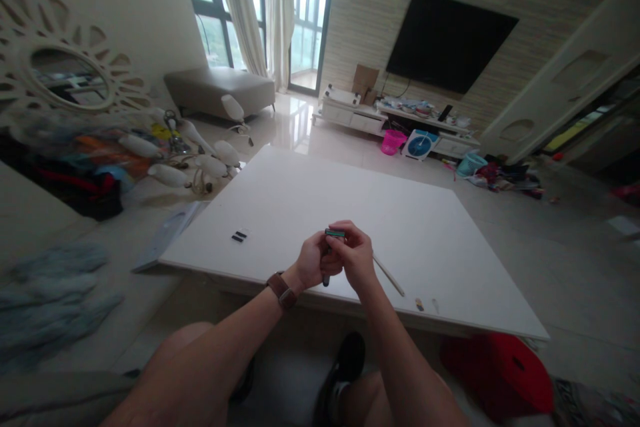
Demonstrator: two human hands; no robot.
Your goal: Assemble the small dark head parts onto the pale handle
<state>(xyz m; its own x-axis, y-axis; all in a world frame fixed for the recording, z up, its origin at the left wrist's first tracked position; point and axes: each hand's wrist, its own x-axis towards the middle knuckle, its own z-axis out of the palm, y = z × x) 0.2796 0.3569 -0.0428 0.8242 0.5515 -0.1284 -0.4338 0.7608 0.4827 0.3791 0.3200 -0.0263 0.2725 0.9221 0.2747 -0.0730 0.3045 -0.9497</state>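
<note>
Both my hands meet over the near edge of a low white table (310, 200). My left hand (313, 261), with a brown watch strap on its wrist, is closed round a small dark handle that sticks out below the fist. My right hand (356, 255) pinches the green-and-grey head of that same small tool (334, 234) from above. A thin pale stick (389, 275) lies on the table just right of my right hand. Two small black pieces (239, 236) lie on the table to the left, apart from my hands.
A red stool (500, 363) stands under the table's right corner. My knees and a black shoe (345, 367) are below. White lamp parts (200, 153) and clutter lie on the floor at left; a TV (447, 40) and low cabinet stand far back.
</note>
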